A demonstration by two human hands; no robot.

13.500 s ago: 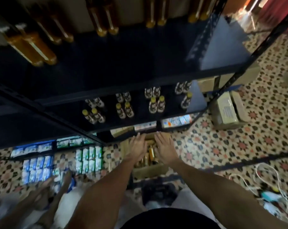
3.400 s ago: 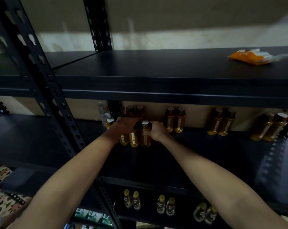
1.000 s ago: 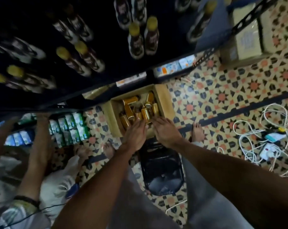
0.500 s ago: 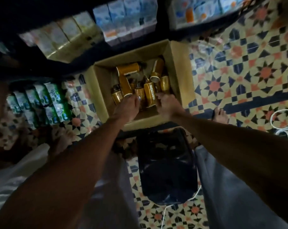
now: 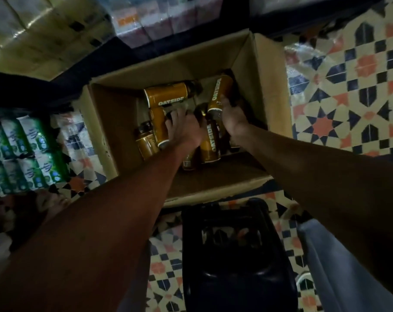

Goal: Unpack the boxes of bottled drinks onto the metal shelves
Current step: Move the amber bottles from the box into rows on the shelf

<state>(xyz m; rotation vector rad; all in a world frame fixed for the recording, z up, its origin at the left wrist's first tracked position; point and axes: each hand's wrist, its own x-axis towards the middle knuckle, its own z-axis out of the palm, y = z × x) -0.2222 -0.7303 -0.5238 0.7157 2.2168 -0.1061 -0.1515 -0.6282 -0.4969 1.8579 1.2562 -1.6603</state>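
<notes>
1. Head view, room to move: the cardboard box stands open on the tiled floor. Its far wall sits close under the dark shelf edge. Both my forearms come in over the near wall. The left part of the box's bottom is bare. The bottles crowd the middle and right, so there is little slack around my fingers there. A black plastic object sits just beside the near flap. I cannot tell what it is.
2. My left hand has its fingers curled round a slanted bottle near the middle of the box. My right hand is wrapped round the lower end of a tilted bottle against the right wall.
3. The bottles are amber-brown with dark caps and a pale "OATSIDE" label. A lying bottle rests on its side at the back, touching the slanted one. An upright bottle stands between my wrists. A shorter-looking bottle stands at the left of the cluster.
4. The floor has a star pattern in cream, navy and orange. Green cartons stand in rows left of the box. Film-wrapped packs fill the lowest shelf above it. The light is dim.
</notes>
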